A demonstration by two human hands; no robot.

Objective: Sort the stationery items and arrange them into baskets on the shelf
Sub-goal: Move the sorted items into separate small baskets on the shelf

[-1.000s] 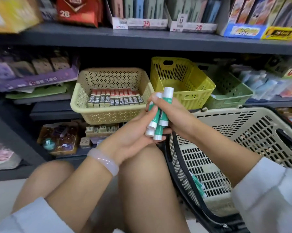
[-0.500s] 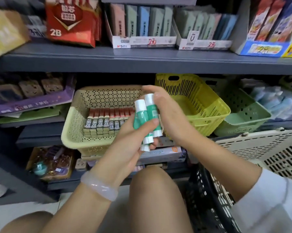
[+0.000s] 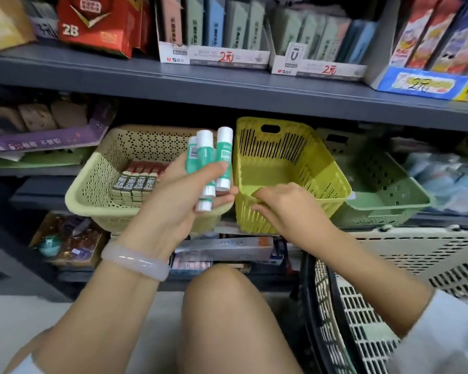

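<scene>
We count three glue sticks (image 3: 206,168), green-bodied with white caps, held upright as a bunch in the left hand (image 3: 185,197); its fingers are curled round them from behind and the thumb presses across their fronts. The sticks are in front of the gap between two baskets, above the shelf's front edge.

The right hand (image 3: 280,207) grips the near rim of the yellow basket (image 3: 289,157), thumb over the rim and fingers curled against the slatted front wall. We can see nothing lying in that basket.

On this shelf (image 3: 227,103) we count three baskets in a row: a cream basket (image 3: 98,184) at the left, the yellow one in the middle, tilted forward over the front edge, and a green basket (image 3: 384,193) at the right. In the cream basket lie boxes marked 2B (image 3: 135,184); four labels read clearly in the front row, with more red-ended ones behind that we cannot count.

A pale bangle (image 3: 135,261) circles the left wrist. At the lower right stands a beige shopping basket (image 3: 389,306) with a black handle.
</scene>
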